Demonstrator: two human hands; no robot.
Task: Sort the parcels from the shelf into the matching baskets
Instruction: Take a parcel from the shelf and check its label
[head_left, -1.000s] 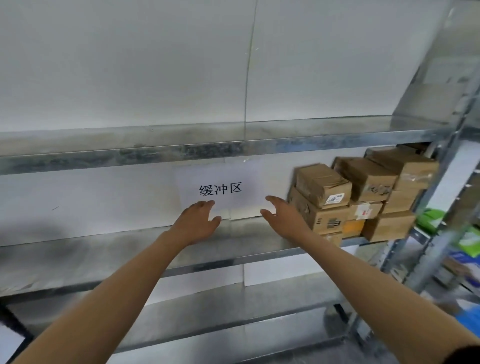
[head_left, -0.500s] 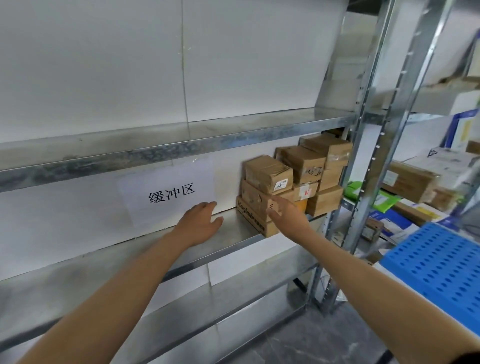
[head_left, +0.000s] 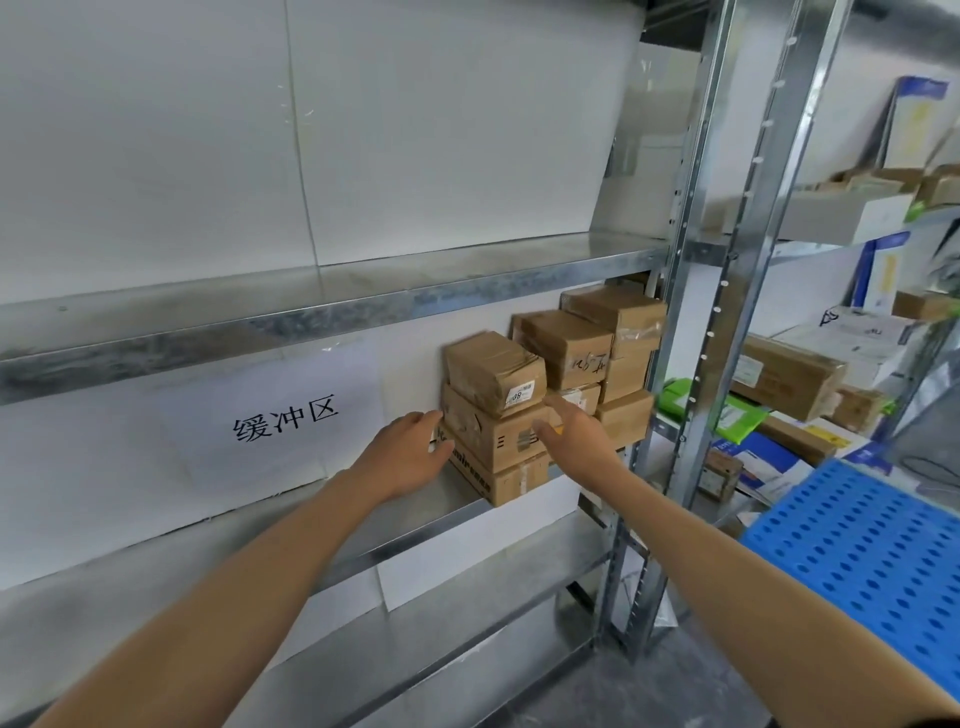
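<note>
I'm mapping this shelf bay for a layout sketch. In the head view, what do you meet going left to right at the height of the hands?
Paper sign with black characters → left hand → front stack of cardboard parcels → right hand → metal shelf upright → green packet → blue perforated basket.

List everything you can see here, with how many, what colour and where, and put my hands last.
cardboard parcels: about nine, brown, stacked at the right end of the middle shelf
paper sign: one, white with black characters, on the wall behind the middle shelf
shelf rack: one, grey metal, across the left and centre
neighbouring rack: mixed boxes and packets, brown, white, blue and green, at right
basket: one, blue, perforated, lower right
left hand: open, against the stack's left side
right hand: open, on the stack's front
</note>
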